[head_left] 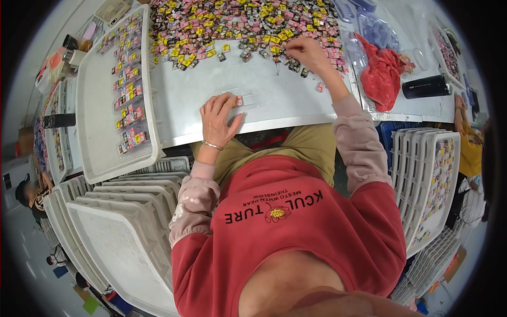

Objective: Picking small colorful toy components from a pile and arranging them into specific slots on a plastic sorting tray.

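Observation:
My left hand rests on the table, thumb apart from the fingers. Its fingertips reach the left part of a clear plastic tray. A small pink-and-white block sits in that tray beside my index finger. At the front edge of a wide heap of small yellow, pink and black blocks, my right hand has its thumb and fingers drawn together in a pinch. What lies between those fingertips is too small to make out. A few loose blocks lie below my right wrist.
On the left, a white plastic crate holds rows of filled clear trays. Stacked white crates stand low left and right. At right are a red cloth and a black bottle. Other people work at both sides.

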